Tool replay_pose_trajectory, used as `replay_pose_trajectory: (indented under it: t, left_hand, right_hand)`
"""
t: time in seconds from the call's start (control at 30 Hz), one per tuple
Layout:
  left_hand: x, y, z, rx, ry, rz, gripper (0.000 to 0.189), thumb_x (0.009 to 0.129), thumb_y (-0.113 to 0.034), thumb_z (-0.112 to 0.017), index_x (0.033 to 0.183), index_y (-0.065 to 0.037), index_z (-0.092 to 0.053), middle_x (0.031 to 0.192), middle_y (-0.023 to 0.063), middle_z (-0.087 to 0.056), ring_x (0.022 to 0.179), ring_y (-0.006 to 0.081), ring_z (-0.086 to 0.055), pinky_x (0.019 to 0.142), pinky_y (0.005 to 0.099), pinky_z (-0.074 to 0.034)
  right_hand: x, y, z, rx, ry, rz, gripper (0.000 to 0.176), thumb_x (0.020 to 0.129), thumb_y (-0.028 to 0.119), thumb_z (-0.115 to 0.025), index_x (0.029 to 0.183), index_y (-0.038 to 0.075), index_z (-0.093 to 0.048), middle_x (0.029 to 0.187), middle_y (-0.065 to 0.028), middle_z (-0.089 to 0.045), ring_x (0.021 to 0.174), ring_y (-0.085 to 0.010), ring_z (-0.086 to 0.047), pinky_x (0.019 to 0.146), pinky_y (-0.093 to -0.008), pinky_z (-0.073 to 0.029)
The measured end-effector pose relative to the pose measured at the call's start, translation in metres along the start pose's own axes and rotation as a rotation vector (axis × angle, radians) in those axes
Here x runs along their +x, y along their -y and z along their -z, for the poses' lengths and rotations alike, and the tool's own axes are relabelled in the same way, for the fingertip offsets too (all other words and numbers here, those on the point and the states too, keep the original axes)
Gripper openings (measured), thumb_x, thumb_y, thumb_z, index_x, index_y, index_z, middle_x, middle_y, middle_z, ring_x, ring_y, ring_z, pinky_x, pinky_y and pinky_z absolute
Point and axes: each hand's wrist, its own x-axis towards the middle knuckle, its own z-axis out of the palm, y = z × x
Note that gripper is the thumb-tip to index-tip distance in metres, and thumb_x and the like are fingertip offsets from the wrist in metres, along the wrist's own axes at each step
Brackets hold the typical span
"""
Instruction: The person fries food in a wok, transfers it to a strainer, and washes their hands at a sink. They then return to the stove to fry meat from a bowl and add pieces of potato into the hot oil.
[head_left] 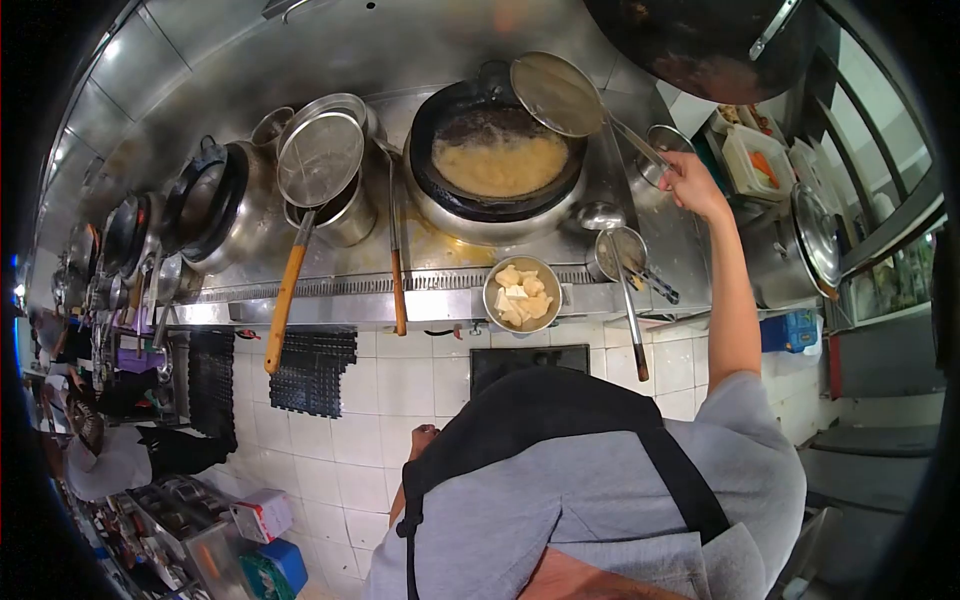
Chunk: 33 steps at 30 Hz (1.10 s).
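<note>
My right hand (pixel 692 186) is closed round the handle of a skimmer (pixel 557 94) with a round mesh head. That mesh head is raised over the far right rim of a black wok (pixel 424 170). Pale yellowish liquid (pixel 500 165) foams and bubbles inside the wok. Down beside my apron, my left hand (pixel 424 438) has its fingers curled in; the apron and body partly hide it, so its contents do not show. At the stove's front edge stands a metal bowl (pixel 491 308) of pale, cream-coloured chunks (pixel 522 294).
Left of the wok, a mesh strainer (pixel 320 160) with a wooden handle lies across a pot (pixel 348 215). A ladle (pixel 600 215) and a small strainer pot (pixel 622 254) sit to the right. A lidded pot (pixel 780 265) stands far right. Another person (pixel 105 455) is at far left.
</note>
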Motion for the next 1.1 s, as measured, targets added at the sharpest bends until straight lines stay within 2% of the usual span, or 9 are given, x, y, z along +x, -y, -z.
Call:
replay_pose_trajectory:
  t: [0.2, 0.37, 0.53, 0.6, 0.7, 0.77, 0.83, 1.07, 1.1]
  left_hand:
    - [-0.008, -0.026, 0.002, 0.085, 0.105, -0.214, 0.012, 0.087, -0.002, -0.052, 0.092, 0.006, -0.059, 0.070, 0.0075, -0.061, 0.059, 0.0129, -0.057, 0.049, 0.0281, -0.045]
    - [-0.050, -0.103, 0.010, -0.054, 0.037, 0.121, 0.011, 0.093, -0.007, -0.046, 0.093, -0.004, -0.057, 0.072, 0.0066, -0.062, 0.058, 0.0165, -0.063, 0.044, 0.0271, -0.044]
    - [-0.006, -0.041, 0.058, -0.012, 0.135, -0.334, 0.014, 0.091, -0.010, -0.049, 0.103, -0.007, -0.056, 0.082, 0.0087, -0.064, 0.069, 0.0205, -0.067, 0.049, 0.0300, -0.047]
    - [-0.048, -0.103, 0.065, -0.430, -0.019, 0.257, 0.017, 0.090, -0.013, -0.051, 0.106, -0.007, -0.055, 0.086, 0.0091, -0.065, 0.073, 0.0217, -0.068, 0.054, 0.0328, -0.050]
    - [0.013, -0.082, 0.135, -1.050, 0.227, 0.293, 0.033, 0.091, -0.024, -0.058, 0.120, -0.009, -0.052, 0.100, 0.0116, -0.066, 0.090, 0.0278, -0.066, 0.073, 0.0458, -0.054]
    - [0.007, -0.134, 0.178, -1.099, 0.005, -0.153, 0.025, 0.093, -0.034, -0.054, 0.109, -0.014, -0.057, 0.107, 0.0134, -0.066, 0.096, 0.0282, -0.065, 0.083, 0.0482, -0.053]
    - [-0.011, -0.204, 0.228, -1.233, 0.275, -0.493, 0.030, 0.096, -0.038, -0.050, 0.108, -0.013, -0.059, 0.113, 0.0147, -0.065, 0.108, 0.0299, -0.062, 0.087, 0.0489, -0.052]
    - [-0.054, -0.382, 0.277, -0.639, 0.242, -0.444, 0.043, 0.096, -0.034, -0.048, 0.123, -0.001, -0.051, 0.112, 0.0173, -0.063, 0.096, 0.0301, -0.067, 0.073, 0.0392, -0.060]
    - [-0.076, -0.410, 0.248, -0.611, 0.274, -0.379, 0.036, 0.095, -0.028, -0.052, 0.120, -0.001, -0.051, 0.105, 0.0171, -0.065, 0.073, 0.0218, -0.066, 0.053, 0.0273, -0.056]
  right_hand:
    - [0.041, -0.011, -0.007, -0.105, 0.083, -0.068, 0.044, 0.082, -0.004, -0.046, 0.125, -0.006, -0.054, 0.069, -0.0083, -0.061, 0.043, -0.0128, -0.051, 0.039, -0.0293, -0.037]
    - [0.065, -0.021, 0.004, 0.112, 0.455, -0.236, 0.018, 0.083, -0.003, -0.051, 0.099, -0.009, -0.058, 0.068, -0.0105, -0.061, 0.037, -0.0083, -0.044, 0.030, -0.0239, -0.028]
    - [0.051, -0.018, -0.028, 0.342, 0.620, -0.329, 0.008, 0.086, 0.004, -0.056, 0.081, -0.002, -0.057, 0.060, -0.0041, -0.055, 0.037, -0.0036, -0.040, 0.030, -0.0191, -0.026]
    - [0.050, -0.026, -0.056, 0.466, 0.688, -0.343, 0.010, 0.087, 0.004, -0.056, 0.080, -0.002, -0.057, 0.058, -0.0027, -0.053, 0.037, -0.0032, -0.039, 0.030, -0.0185, -0.026]
    - [0.051, -0.040, -0.100, 0.713, 0.712, -0.346, 0.011, 0.089, 0.005, -0.057, 0.081, -0.003, -0.057, 0.061, -0.0023, -0.051, 0.038, -0.0030, -0.039, 0.030, -0.0182, -0.026]
    - [0.050, -0.035, -0.124, 0.803, 0.679, -0.321, 0.011, 0.089, 0.004, -0.057, 0.080, -0.002, -0.056, 0.061, -0.0023, -0.051, 0.038, -0.0031, -0.039, 0.030, -0.0182, -0.026]
    - [0.048, -0.026, -0.144, 0.857, 0.651, -0.293, 0.012, 0.090, 0.004, -0.056, 0.080, -0.002, -0.055, 0.061, -0.0027, -0.051, 0.039, -0.0033, -0.039, 0.031, -0.0183, -0.027]
    - [0.056, -0.013, -0.180, 0.884, 0.498, -0.235, 0.010, 0.090, 0.004, -0.055, 0.082, -0.001, -0.054, 0.065, -0.0033, -0.054, 0.040, -0.0030, -0.040, 0.031, -0.0181, -0.029]
    - [0.059, -0.014, -0.181, 0.907, 0.494, -0.244, 0.010, 0.090, 0.004, -0.055, 0.082, 0.000, -0.054, 0.065, -0.0031, -0.054, 0.040, -0.0028, -0.039, 0.031, -0.0180, -0.029]
